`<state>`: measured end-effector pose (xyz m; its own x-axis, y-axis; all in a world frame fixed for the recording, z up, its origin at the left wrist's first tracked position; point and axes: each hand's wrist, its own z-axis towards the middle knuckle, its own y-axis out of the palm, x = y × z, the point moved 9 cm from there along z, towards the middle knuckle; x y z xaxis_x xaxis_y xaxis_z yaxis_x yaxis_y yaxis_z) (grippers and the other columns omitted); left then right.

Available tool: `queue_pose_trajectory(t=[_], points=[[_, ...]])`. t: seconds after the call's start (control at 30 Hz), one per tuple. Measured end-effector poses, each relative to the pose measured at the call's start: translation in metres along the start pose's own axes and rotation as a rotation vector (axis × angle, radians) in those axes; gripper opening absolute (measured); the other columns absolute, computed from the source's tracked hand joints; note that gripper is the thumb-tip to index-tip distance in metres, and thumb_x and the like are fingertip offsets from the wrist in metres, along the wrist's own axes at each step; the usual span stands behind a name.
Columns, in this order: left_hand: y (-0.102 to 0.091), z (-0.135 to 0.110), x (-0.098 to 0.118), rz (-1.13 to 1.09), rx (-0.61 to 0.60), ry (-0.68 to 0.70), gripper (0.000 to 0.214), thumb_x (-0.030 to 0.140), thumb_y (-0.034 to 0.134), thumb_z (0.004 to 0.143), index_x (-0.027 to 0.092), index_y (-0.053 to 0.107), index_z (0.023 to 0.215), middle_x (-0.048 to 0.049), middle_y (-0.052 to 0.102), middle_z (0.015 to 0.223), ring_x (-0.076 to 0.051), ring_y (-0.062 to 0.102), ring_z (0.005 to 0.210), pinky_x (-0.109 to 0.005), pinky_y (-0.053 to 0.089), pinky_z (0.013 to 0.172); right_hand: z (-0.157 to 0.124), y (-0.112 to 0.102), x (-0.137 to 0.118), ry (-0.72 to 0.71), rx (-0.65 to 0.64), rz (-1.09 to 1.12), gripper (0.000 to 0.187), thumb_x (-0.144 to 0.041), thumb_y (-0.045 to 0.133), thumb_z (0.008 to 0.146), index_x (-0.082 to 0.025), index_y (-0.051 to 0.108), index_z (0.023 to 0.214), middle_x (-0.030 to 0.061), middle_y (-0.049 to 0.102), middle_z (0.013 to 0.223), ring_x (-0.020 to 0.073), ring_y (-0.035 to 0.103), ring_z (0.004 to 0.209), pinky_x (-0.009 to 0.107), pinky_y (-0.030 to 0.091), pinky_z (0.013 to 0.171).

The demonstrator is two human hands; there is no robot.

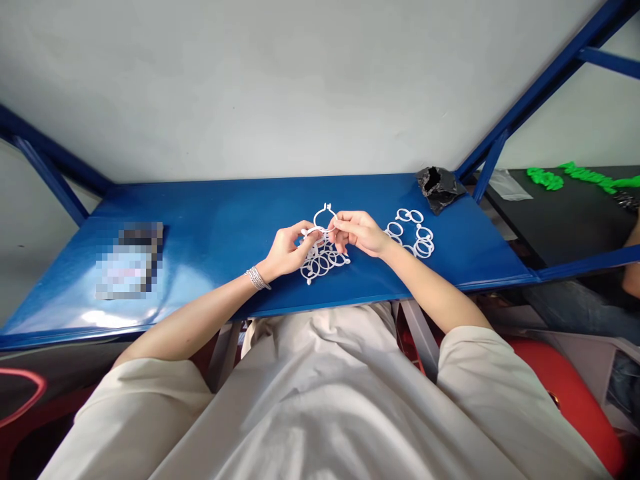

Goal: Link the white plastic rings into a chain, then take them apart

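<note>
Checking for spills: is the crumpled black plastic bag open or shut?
Open: the crumpled black plastic bag has its mouth gaping, dark inside.

Both arms reach fwd, elbows bent out to the sides. L forearm (200,320) and R forearm (430,293) are bare and angle in toward the centre. L hand (290,250) has its palm turned inward, thumb and fingers pinched shut. R hand (357,232) sits just beside it, a bit farther fwd, back up, fingertips pinched too. The tips of both hands nearly meet, wrists approx straight.
</note>
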<state>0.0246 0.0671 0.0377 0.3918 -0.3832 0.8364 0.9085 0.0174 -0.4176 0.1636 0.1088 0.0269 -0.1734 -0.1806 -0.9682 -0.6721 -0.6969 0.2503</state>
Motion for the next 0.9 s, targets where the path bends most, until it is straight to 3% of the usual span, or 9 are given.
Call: queue_pose_trajectory(t=[0.23, 0.43, 0.57, 0.7, 0.9], points=[[0.002, 0.001, 0.005, 0.053, -0.036, 0.071, 0.038, 0.051, 0.063, 0.100, 0.017, 0.074, 0.088, -0.0069, 0.077, 0.086, -0.017, 0.066, 0.074, -0.029, 0.050, 0.070, -0.003, 0.003, -0.002, -0.039, -0.015, 0.006, 0.040, -0.042, 0.090, 0.082, -0.014, 0.065, 0.095, 0.0072, 0.080, 0.085, 0.0161, 0.074, 0.058, 0.024, 0.057, 0.049], [0.004, 0.002, 0.006, -0.045, -0.069, 0.075, 0.038, 0.055, 0.069, 0.097, 0.018, 0.073, 0.092, -0.0066, 0.075, 0.086, -0.017, 0.065, 0.073, -0.030, 0.051, 0.068, -0.004, 0.001, -0.012, -0.120, 0.023, 0.039, 0.045, -0.051, 0.089, 0.083, -0.015, 0.063, 0.094, 0.0072, 0.080, 0.085, 0.0183, 0.077, 0.062, 0.025, 0.060, 0.051], [0.002, 0.001, 0.008, -0.061, -0.045, 0.110, 0.037, 0.052, 0.072, 0.097, 0.018, 0.071, 0.109, -0.0096, 0.077, 0.100, -0.020, 0.070, 0.085, -0.033, 0.056, 0.079, -0.004, 0.004, -0.013, -0.134, 0.007, -0.025, 0.047, -0.058, 0.085, 0.086, -0.015, 0.067, 0.092, 0.0089, 0.081, 0.086, 0.0182, 0.077, 0.063, 0.025, 0.060, 0.052], [-0.003, -0.002, 0.017, -0.053, 0.006, 0.232, 0.042, 0.047, 0.075, 0.096, 0.017, 0.068, 0.124, -0.0133, 0.077, 0.114, -0.022, 0.073, 0.097, -0.037, 0.060, 0.092, -0.003, 0.008, -0.008, -0.185, -0.022, -0.171, 0.041, -0.052, 0.087, 0.086, -0.013, 0.076, 0.091, 0.0055, 0.078, 0.075, 0.0154, 0.072, 0.057, 0.024, 0.059, 0.051], [-0.005, -0.007, 0.021, 0.088, 0.044, 0.321, 0.073, 0.050, 0.085, 0.086, 0.018, 0.060, 0.147, -0.0120, 0.079, 0.115, -0.025, 0.077, 0.102, -0.038, 0.062, 0.097, -0.002, 0.011, 0.002, -0.189, -0.045, -0.280, 0.035, -0.046, 0.088, 0.084, -0.014, 0.084, 0.096, 0.0030, 0.076, 0.071, 0.0125, 0.067, 0.056, 0.023, 0.055, 0.052]])
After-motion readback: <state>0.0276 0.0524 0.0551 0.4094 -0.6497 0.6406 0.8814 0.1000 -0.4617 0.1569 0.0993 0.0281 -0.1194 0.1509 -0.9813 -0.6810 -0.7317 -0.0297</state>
